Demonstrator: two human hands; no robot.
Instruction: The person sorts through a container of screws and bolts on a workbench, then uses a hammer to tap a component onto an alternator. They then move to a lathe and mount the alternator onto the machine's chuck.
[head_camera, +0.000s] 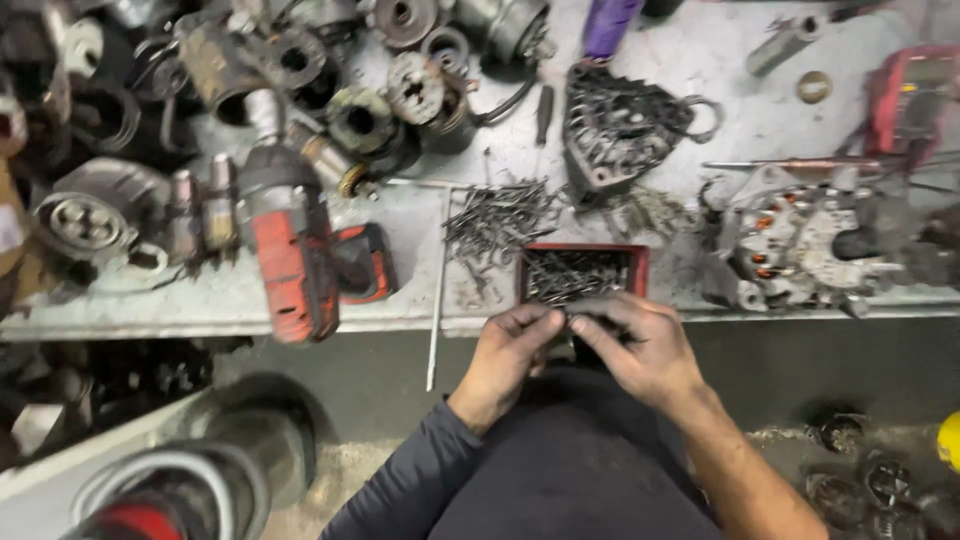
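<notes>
Both the left hand (507, 352) and the right hand (632, 345) have their fingers pinched on a small bundle of screws (590, 322) at the table (230, 300) edge, just below the red tray (583, 272), with a loose heap (497, 215) unsorted beyond.
</notes>
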